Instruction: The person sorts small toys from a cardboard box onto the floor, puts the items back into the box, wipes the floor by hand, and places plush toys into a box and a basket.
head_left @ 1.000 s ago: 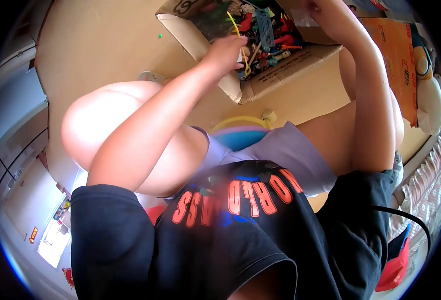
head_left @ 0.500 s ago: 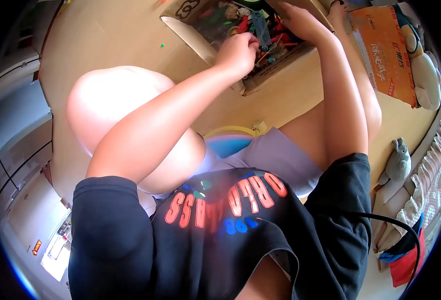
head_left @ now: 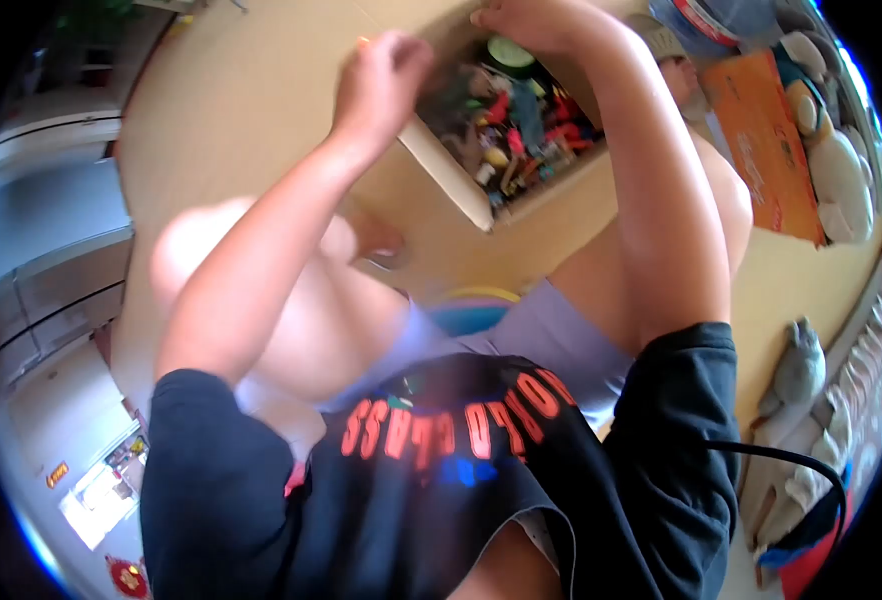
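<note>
Shifted since the earlier frame, the bare left hand (head_left: pixel 371 95) stands out of the toys and farther to the left, and the bare right hand (head_left: pixel 536 20) appears at the far side rather than the right wall. From left to right: the left hand, blurred, is raised at the left corner of the open brown cardboard box (head_left: pixel 451 180), its fingers partly curled; a small orange speck (head_left: pixel 363 43) shows at its upper edge, though whether it is gripped cannot be told. Next comes the box itself, ahead of the torso, one corner pointing back toward the person; its far end is partly hidden, so its long axis is uncertain. Inside lie mixed small multicoloured toys (head_left: pixel 506 150), to the right of the left hand and nearer the body than the right hand; among them, a blue-grey elongated slab (head_left: pixel 528 115) runs roughly away from the person. The right hand, bent over the far side, has fingertips near the wall; its grip cannot be told. Farther right, a flat orange printed cardboard sheet (head_left: pixel 756 140) lies well apart.
</note>
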A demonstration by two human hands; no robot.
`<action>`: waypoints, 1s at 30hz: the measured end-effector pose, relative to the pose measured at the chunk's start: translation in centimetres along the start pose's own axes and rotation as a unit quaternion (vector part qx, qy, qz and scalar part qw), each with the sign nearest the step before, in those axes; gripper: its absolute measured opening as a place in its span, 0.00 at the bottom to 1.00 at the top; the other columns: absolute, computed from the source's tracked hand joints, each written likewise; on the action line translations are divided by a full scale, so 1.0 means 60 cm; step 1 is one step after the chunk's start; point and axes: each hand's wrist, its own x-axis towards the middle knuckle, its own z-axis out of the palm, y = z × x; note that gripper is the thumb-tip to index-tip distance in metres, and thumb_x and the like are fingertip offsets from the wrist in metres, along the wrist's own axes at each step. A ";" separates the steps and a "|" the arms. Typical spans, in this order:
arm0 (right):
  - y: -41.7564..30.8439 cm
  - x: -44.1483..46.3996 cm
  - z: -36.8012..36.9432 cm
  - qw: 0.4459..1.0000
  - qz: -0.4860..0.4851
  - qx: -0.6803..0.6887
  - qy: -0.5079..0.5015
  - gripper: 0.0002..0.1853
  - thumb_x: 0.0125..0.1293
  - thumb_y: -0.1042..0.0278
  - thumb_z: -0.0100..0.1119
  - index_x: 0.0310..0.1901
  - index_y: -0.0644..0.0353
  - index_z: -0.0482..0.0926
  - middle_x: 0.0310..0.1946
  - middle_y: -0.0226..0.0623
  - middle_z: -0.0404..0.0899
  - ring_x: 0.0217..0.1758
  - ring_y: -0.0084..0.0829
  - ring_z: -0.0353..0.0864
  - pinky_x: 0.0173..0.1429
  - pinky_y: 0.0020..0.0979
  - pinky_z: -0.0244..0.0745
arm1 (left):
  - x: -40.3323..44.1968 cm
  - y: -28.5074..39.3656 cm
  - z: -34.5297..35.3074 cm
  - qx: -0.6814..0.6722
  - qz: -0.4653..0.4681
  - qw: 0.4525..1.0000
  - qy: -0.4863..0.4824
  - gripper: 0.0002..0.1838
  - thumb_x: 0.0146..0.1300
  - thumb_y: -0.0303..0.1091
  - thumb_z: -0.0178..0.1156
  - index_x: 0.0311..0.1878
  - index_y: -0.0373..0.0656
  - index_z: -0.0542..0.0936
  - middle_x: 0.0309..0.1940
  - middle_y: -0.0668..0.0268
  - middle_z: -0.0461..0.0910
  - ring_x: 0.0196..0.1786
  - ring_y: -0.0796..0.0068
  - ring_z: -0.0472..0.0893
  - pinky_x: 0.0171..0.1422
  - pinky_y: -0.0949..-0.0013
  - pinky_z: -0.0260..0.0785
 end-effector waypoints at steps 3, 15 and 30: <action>-0.005 0.059 0.042 0.996 -0.010 -0.059 -0.067 0.13 0.61 0.74 0.54 0.44 0.64 0.84 0.45 0.51 0.83 0.51 0.47 0.82 0.55 0.42 0.76 | 0.016 0.076 -0.092 0.006 -0.043 0.955 -0.293 0.13 0.64 0.37 0.58 0.43 0.39 0.83 0.31 0.59 0.85 0.34 0.66 0.83 0.43 0.64 0.75; -0.176 0.016 0.085 0.959 -0.222 -0.096 -0.145 0.06 0.59 0.72 0.56 0.35 0.65 0.77 0.35 0.50 0.81 0.42 0.43 0.83 0.46 0.40 0.78 | 0.086 -0.163 -0.158 0.446 0.125 0.886 -0.036 0.09 0.64 0.32 0.54 0.42 0.41 0.80 0.34 0.57 0.80 0.37 0.54 0.81 0.43 0.56 0.74; -0.179 0.012 0.278 0.953 -0.196 0.208 -0.099 0.19 0.40 0.82 0.61 0.40 0.66 0.79 0.41 0.42 0.80 0.39 0.41 0.79 0.44 0.37 0.75 | -0.076 -0.679 0.021 0.191 -0.163 0.937 -0.242 0.24 0.53 0.38 0.70 0.53 0.49 0.75 0.51 0.59 0.72 0.53 0.54 0.77 0.54 0.55 0.73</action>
